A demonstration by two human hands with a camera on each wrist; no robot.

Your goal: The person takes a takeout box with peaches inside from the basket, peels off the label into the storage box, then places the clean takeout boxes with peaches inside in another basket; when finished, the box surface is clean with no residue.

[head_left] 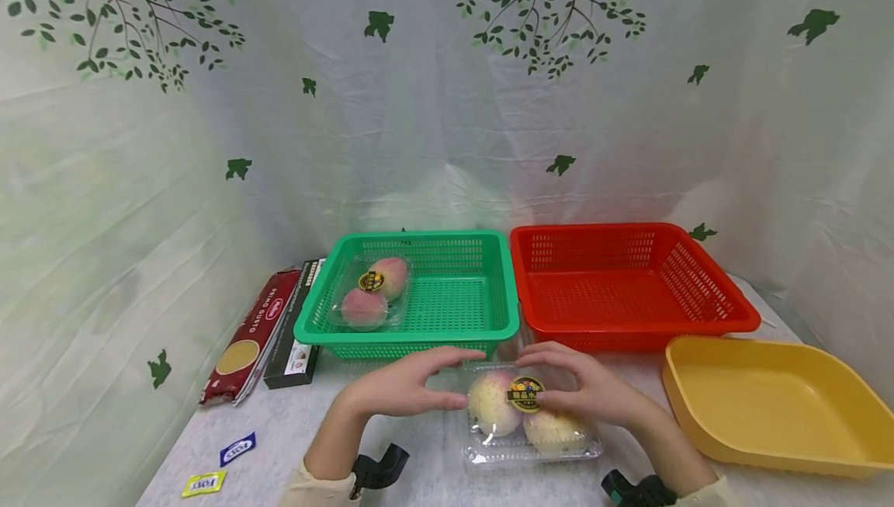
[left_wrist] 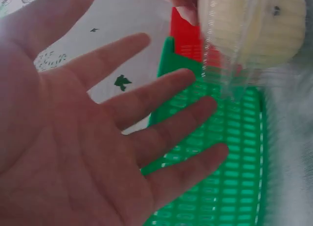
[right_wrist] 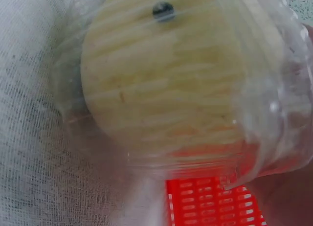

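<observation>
A clear plastic clamshell box of pale yellow-pink peaches point(head_left: 494, 406), with a black and gold label, is at the front middle in the head view. My right hand point(head_left: 597, 384) holds it from the right, fingers at the far rim and thumb over the lid by the label. The box fills the right wrist view, where a large peach point(right_wrist: 161, 79) shows through the ribbed plastic. My left hand point(head_left: 401, 384) hovers just left of the box. In the left wrist view its fingers point(left_wrist: 151, 101) are spread and straight, with nothing in the palm.
Behind the hands stand a green basket point(head_left: 454, 301), holding another box of peaches point(head_left: 365, 308), and a red basket point(head_left: 594, 297). A yellow tub point(head_left: 775, 394) is at right. On the left lie a dark red packet point(head_left: 254, 328), a black box point(head_left: 293, 336) and two small wrappers point(head_left: 237, 449).
</observation>
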